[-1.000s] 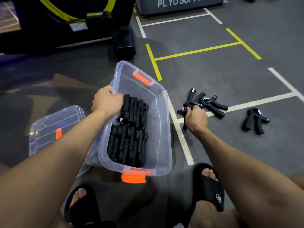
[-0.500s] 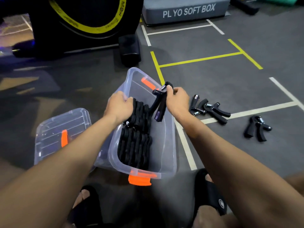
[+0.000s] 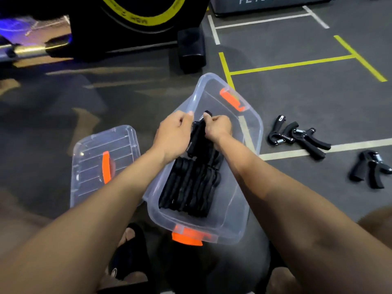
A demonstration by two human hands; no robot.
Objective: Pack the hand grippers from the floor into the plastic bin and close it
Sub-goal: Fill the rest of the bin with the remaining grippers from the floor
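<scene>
Fingers (image 3: 186, 118) of both hands are clenched on one black spring hand gripper (image 3: 196, 136), held over the far end of the clear plastic bin with orange latches (image 3: 252, 128). It should go in upright, snug against the packed black row (image 3: 188, 187). The clear ribbed lid (image 3: 89, 166) waits left; black loose grippers (image 3: 297, 135) remain on the floor.

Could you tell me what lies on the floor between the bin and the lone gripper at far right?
In the head view, a cluster of grippers on a white line.
</scene>
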